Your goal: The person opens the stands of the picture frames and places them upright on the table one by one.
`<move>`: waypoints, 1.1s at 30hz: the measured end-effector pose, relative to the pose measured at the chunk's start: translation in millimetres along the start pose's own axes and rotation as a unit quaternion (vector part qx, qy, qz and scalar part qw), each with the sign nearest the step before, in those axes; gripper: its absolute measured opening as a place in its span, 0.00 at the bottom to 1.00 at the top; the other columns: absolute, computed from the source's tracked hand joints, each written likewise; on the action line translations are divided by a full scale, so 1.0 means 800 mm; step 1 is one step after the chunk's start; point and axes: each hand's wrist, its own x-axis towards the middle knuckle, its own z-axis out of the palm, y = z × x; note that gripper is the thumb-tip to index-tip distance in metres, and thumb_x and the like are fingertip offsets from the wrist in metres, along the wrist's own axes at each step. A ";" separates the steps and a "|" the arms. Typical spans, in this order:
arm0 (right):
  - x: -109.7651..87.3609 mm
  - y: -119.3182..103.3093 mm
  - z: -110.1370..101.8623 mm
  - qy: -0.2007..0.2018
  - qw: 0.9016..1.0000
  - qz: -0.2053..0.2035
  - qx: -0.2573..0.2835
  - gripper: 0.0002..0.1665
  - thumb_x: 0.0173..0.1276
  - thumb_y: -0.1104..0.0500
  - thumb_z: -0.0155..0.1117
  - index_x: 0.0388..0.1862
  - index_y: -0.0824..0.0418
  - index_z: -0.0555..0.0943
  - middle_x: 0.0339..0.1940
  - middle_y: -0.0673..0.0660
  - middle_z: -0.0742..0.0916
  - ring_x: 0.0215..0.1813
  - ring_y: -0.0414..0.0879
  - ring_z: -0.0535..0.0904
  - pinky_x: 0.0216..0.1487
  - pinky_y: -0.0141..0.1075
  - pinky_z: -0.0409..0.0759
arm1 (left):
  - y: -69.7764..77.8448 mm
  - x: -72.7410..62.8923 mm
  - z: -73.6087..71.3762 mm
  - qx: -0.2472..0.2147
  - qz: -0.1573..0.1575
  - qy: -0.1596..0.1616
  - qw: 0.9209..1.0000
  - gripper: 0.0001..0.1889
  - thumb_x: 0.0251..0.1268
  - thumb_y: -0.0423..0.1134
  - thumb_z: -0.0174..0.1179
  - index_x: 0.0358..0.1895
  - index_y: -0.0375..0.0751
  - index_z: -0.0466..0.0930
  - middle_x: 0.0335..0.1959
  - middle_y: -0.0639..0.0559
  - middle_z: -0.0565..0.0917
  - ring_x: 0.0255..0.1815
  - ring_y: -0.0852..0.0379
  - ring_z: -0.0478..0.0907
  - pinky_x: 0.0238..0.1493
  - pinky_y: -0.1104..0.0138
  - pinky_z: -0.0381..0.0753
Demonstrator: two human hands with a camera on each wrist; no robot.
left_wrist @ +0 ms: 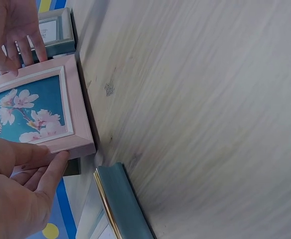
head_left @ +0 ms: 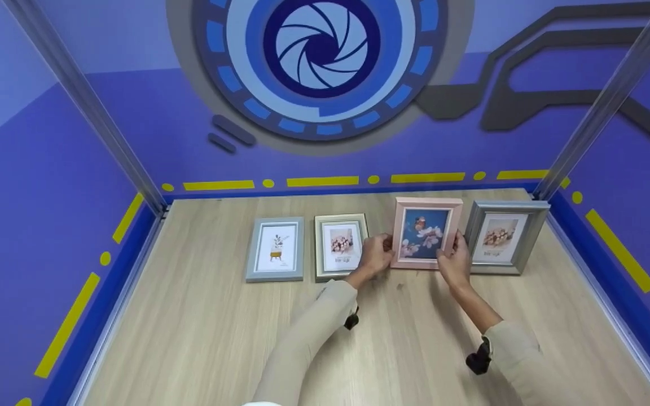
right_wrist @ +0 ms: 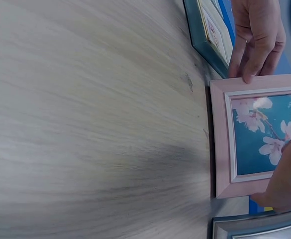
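A pink picture frame with a blossom-and-butterfly print stands on the wooden table between my two hands. My left hand grips its left side near the bottom, thumb on the front and fingers at the edge and behind, as the left wrist view shows. My right hand holds the opposite side, with its thumb on the front. Close by on the right stands a silver-grey picture frame. A gold-edged picture frame stands to the left, partly covered by my left hand.
A light blue-grey picture frame with a potted-plant print stands farthest left in the row. Behind the wooden table rises a blue-purple printed wall, with metal posts at the corners.
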 end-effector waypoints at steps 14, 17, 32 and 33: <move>-0.011 -0.003 -0.015 -0.062 0.997 0.031 -0.028 0.47 0.75 0.68 0.51 0.83 0.71 0.38 0.82 0.75 0.55 0.83 0.68 0.52 0.82 0.55 0.55 | 0.015 -0.008 -0.006 0.027 -0.018 -0.013 0.999 0.13 0.60 0.25 0.63 0.48 0.27 0.84 0.41 0.39 0.90 0.44 0.47 0.87 0.49 0.65 0.85; -0.022 0.001 -0.023 -0.087 0.995 0.046 -0.033 0.46 0.76 0.65 0.52 0.83 0.71 0.39 0.81 0.76 0.56 0.82 0.69 0.53 0.82 0.56 0.57 | 0.013 -0.021 -0.020 0.007 -0.029 -0.036 0.999 0.17 0.61 0.25 0.62 0.54 0.23 0.80 0.46 0.35 0.88 0.48 0.44 0.87 0.53 0.62 0.86; -0.063 0.003 -0.007 -0.273 0.951 -0.005 -0.142 0.24 0.77 0.62 0.56 0.63 0.80 0.74 0.60 0.76 0.83 0.64 0.67 0.79 0.64 0.55 0.79 | -0.051 -0.090 -0.122 0.044 -0.029 -0.015 0.998 0.16 0.60 0.25 0.62 0.51 0.23 0.81 0.46 0.31 0.85 0.51 0.37 0.82 0.58 0.49 0.81; -0.065 0.000 0.001 -0.291 0.946 -0.013 -0.142 0.24 0.77 0.62 0.56 0.62 0.80 0.75 0.60 0.75 0.83 0.63 0.66 0.80 0.63 0.55 0.79 | -0.054 -0.093 -0.128 0.056 -0.030 -0.013 0.998 0.16 0.60 0.25 0.62 0.51 0.23 0.81 0.47 0.31 0.85 0.52 0.36 0.82 0.59 0.48 0.80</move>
